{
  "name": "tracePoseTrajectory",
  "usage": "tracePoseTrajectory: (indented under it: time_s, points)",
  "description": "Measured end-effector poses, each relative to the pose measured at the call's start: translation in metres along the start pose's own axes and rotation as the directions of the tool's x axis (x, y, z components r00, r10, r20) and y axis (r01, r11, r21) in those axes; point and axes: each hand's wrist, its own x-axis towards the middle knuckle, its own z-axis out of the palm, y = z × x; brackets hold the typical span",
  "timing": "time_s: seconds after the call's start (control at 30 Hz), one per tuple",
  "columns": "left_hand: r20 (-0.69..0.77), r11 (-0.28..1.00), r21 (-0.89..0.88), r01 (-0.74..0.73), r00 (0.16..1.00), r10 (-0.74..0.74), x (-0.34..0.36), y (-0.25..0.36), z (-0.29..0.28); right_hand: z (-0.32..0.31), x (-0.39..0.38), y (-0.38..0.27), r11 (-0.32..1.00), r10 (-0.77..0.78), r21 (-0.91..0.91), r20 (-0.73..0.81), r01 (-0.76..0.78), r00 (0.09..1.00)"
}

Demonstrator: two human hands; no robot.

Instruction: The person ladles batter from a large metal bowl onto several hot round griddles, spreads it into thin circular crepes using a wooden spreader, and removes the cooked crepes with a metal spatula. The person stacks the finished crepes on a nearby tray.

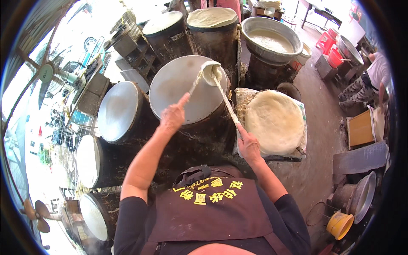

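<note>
My left hand (173, 117) is closed around a short, batter-crusted stick (195, 83). A longer pale stick (227, 102) is gripped in my right hand (250, 146). Both sticks run up to a pale, cup-shaped, batter-coated end (211, 73) over the far right rim of a round griddle (182, 95). Which stick bears this end, I cannot tell. Apart from some brownish marks, the griddle's grey surface is bare. Close to my right hand lies a thick pile of round, pale, thin dough sheets (276, 121) on a tray.
Drum stoves curve around my left, one with a bare griddle (117, 112). At the back, pale sheets cover two drum tops (212, 18). A wide metal basin (272, 40) holds whitish liquid. Fans (46, 73) stand left; a yellow bucket (340, 225) and another person (378, 74) are right.
</note>
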Motion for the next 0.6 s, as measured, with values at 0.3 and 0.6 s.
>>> tracePoseTrajectory:
  time_s: [0.3,0.6]
  points:
    - [-0.678,0.926,-0.135,-0.352,0.715,0.173,0.064,-0.12,-0.072,0.038,0.006,-0.038,0.997,0.045,0.063,-0.153,-0.036,0.987]
    - [0.251,-0.038,-0.968,0.249,0.967,-0.055,-0.082,-0.096,-0.113,0.094,0.071,-0.08,0.962,0.162,-0.188,-0.189,-0.197,0.969]
